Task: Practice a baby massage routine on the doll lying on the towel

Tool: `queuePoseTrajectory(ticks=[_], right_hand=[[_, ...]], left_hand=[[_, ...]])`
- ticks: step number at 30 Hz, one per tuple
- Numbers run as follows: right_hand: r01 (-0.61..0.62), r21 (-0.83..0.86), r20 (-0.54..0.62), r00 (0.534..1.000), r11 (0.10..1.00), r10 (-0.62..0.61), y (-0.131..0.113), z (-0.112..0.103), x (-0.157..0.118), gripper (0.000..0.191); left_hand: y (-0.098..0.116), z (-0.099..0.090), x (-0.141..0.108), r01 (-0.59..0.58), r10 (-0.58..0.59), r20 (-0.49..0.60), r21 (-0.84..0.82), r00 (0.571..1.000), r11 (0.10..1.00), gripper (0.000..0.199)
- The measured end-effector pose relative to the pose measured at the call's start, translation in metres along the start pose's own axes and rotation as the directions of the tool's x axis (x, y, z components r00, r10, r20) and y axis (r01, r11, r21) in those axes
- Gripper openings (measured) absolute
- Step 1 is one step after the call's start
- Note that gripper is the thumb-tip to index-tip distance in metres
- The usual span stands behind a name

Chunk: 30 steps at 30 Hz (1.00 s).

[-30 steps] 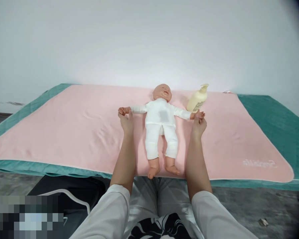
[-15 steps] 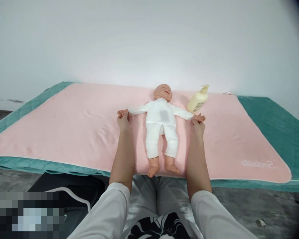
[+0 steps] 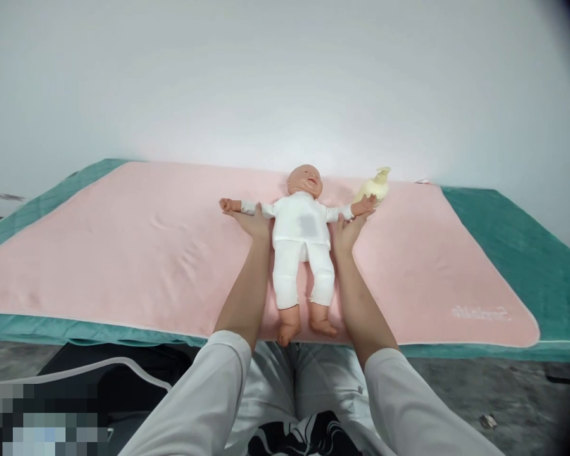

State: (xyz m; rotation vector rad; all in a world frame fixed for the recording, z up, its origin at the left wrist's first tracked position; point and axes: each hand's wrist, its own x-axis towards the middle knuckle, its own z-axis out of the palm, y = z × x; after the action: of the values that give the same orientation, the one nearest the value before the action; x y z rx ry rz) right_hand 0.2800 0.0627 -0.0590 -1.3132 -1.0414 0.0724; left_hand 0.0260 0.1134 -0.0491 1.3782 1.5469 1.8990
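A baby doll (image 3: 301, 218) in a white top and white trousers lies on its back on a pink mat (image 3: 194, 266), arms out to both sides and bare feet toward me. My left hand (image 3: 253, 223) is open along the underside of the doll's arm on the left, fingers stretched toward its wrist and thumb up by the sleeve. Under the doll's other arm lies my right hand (image 3: 350, 231), also open, with the fingers extended below its raised hand. Both hands seem to touch the arms from below without wrapping round them. A grey patch marks the doll's chest.
A pale yellow pump bottle (image 3: 376, 185) stands behind the doll's arm on the right, partly hidden by it. Beneath the pink mat is a green padded cover (image 3: 517, 234). A white wall (image 3: 285, 82) rises at the back; a dark object (image 3: 137, 386) is below, left.
Both hands have let go of the doll's hands and slid inward along its arms, their fingers now stretched out. The doll's arm on the right is raised a little. The view has shifted slightly.
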Motion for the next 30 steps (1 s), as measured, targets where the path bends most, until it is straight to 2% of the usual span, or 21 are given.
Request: queuePoseTrajectory(ticks=[2,4,9,12,16,19,23,27,30], right_hand=[[0.016,-0.062,0.043,0.999,0.998,-0.013,0.002,0.008,0.006,0.083],[0.039,-0.107,0.083,0.996,0.993,-0.03,0.004,0.015,0.013,0.077],[0.112,-0.149,0.172,0.981,0.982,-0.085,0.011,0.03,0.033,0.066],[0.129,-0.146,0.19,0.977,0.981,-0.1,0.014,0.036,0.042,0.063],[0.096,-0.199,0.268,0.963,0.975,-0.04,0.014,0.039,0.053,0.063],[0.058,-0.288,0.367,0.929,0.956,0.054,0.012,0.038,0.06,0.065],[0.078,-0.315,0.484,0.87,0.946,0.09,0.009,0.036,0.067,0.062],[0.054,-0.325,0.482,0.869,0.944,0.117,0.012,0.037,0.071,0.062],[0.031,-0.291,0.484,0.867,0.956,0.119,0.015,0.038,0.073,0.06]], left_hand=[[0.003,0.005,0.001,0.114,-0.11,-0.133,0.02,0.985,0.993,0.087],[0.006,0.009,0.003,0.126,-0.117,-0.157,0.051,0.981,0.991,0.096],[0.006,0.016,0.014,-0.116,0.121,-0.032,0.115,0.992,0.987,0.087],[0.006,0.021,0.023,-0.169,0.158,0.112,0.095,0.981,0.981,0.084],[0.017,0.03,0.034,-0.115,0.07,0.34,0.113,0.938,0.987,0.086],[0.028,0.035,0.042,-0.108,-0.012,0.457,0.237,0.89,0.966,0.085],[0.034,0.04,0.05,-0.114,-0.16,0.513,0.462,0.844,0.88,0.082],[0.036,0.043,0.055,-0.118,-0.285,0.527,0.605,0.801,0.787,0.077],[0.039,0.043,0.057,-0.17,-0.283,0.552,0.63,0.785,0.758,0.072]])
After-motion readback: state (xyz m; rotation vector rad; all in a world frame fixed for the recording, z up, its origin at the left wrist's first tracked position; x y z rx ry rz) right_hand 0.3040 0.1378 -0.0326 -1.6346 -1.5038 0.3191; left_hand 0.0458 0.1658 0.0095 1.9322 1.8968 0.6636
